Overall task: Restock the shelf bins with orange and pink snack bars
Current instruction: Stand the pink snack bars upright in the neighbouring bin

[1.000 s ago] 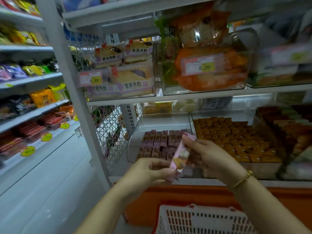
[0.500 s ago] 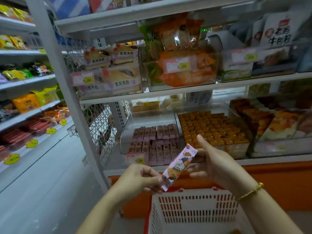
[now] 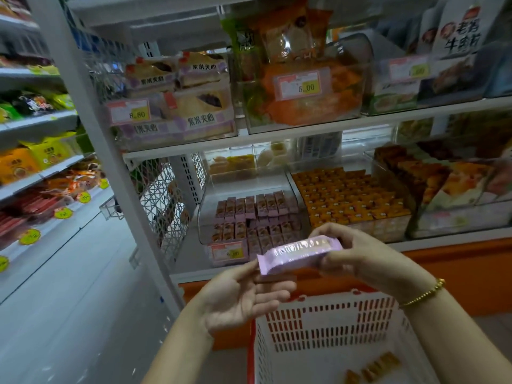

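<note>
A pink snack bar (image 3: 297, 254) lies nearly level in front of the shelf, back side up. My right hand (image 3: 365, 254) grips its right end with curled fingers. My left hand (image 3: 243, 293) is palm up under its left end, fingers fairly straight, fingertips touching the wrapper. Behind, a clear bin (image 3: 206, 206) holds rows of pink bars (image 3: 252, 217). The bin to its right (image 3: 293, 180) is packed with orange bars (image 3: 349, 198). Below my hands is a red and white basket (image 3: 327, 322) with a few orange bars (image 3: 371, 368) on its bottom.
A white shelf upright (image 3: 91, 112) stands left of the bins, with a wire mesh panel (image 3: 163, 200) beside it. Upper shelf bins hold packaged cakes (image 3: 191, 106) and orange packs (image 3: 307, 87). An aisle floor (image 3: 61, 300) and more shelves (image 3: 36, 162) lie to the left.
The pink bar has turned from tilted upright, picture side showing, to nearly level with its back up. My right hand now grips its right end; my left hand opened beneath it. The view dropped toward the basket.
</note>
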The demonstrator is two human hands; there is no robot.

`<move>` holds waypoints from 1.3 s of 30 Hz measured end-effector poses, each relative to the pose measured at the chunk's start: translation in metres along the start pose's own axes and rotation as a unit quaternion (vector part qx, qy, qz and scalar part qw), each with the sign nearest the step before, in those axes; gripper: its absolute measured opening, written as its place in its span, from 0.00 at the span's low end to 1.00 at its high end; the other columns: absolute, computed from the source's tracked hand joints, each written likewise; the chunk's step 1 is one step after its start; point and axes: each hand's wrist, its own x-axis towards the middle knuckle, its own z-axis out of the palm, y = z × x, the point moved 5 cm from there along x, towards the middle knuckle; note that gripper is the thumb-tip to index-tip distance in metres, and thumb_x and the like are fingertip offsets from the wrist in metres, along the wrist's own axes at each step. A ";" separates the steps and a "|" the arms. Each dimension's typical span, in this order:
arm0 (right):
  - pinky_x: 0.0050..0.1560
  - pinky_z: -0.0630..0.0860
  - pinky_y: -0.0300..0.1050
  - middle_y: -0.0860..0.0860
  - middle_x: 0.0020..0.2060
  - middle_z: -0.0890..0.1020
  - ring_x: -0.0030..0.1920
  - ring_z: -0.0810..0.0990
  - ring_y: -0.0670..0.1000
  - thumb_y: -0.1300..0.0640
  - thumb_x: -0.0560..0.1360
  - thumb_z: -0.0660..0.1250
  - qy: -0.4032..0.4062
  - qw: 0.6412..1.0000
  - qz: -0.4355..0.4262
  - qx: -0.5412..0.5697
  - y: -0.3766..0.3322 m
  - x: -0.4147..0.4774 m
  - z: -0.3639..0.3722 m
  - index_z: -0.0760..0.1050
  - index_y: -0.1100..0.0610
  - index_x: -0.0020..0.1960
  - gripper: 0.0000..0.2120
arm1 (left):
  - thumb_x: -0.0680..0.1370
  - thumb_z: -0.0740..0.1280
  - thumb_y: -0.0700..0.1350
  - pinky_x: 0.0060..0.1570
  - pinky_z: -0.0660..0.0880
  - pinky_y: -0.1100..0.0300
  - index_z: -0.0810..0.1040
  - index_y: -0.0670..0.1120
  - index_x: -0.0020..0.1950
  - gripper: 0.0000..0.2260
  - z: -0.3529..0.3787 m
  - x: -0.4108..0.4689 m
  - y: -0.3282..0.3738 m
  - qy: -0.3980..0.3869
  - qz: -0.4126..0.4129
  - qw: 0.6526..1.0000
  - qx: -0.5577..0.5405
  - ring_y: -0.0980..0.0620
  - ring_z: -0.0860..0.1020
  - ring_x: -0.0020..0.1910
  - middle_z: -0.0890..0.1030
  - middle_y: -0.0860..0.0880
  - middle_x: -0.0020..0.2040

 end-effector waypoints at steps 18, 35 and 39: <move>0.39 0.80 0.39 0.52 0.53 0.79 0.48 0.83 0.51 0.53 0.71 0.72 0.149 0.988 -0.007 0.027 0.015 0.131 0.025 0.67 0.55 0.65 0.25 | 0.68 0.74 0.53 0.36 0.76 0.67 0.81 0.49 0.49 0.13 -0.033 0.029 0.085 0.362 0.329 0.814 0.313 0.55 0.82 0.40 0.84 0.52 0.42; 0.52 0.75 0.45 0.60 0.48 0.81 0.48 0.80 0.55 0.47 0.72 0.71 0.123 0.954 0.073 -0.263 0.028 0.363 0.065 0.77 0.66 0.54 0.23 | 0.78 0.64 0.40 0.53 0.69 0.63 0.73 0.47 0.67 0.17 -0.128 0.031 0.145 0.536 0.352 0.638 0.426 0.52 0.77 0.55 0.78 0.48 0.61; 0.53 0.73 0.41 0.62 0.58 0.79 0.58 0.77 0.57 0.53 0.71 0.73 0.123 0.953 0.012 -0.278 0.020 0.353 0.072 0.75 0.70 0.58 0.24 | 0.78 0.64 0.36 0.56 0.69 0.62 0.71 0.46 0.69 0.20 -0.132 0.035 0.140 0.526 0.366 0.657 0.397 0.53 0.74 0.56 0.76 0.47 0.64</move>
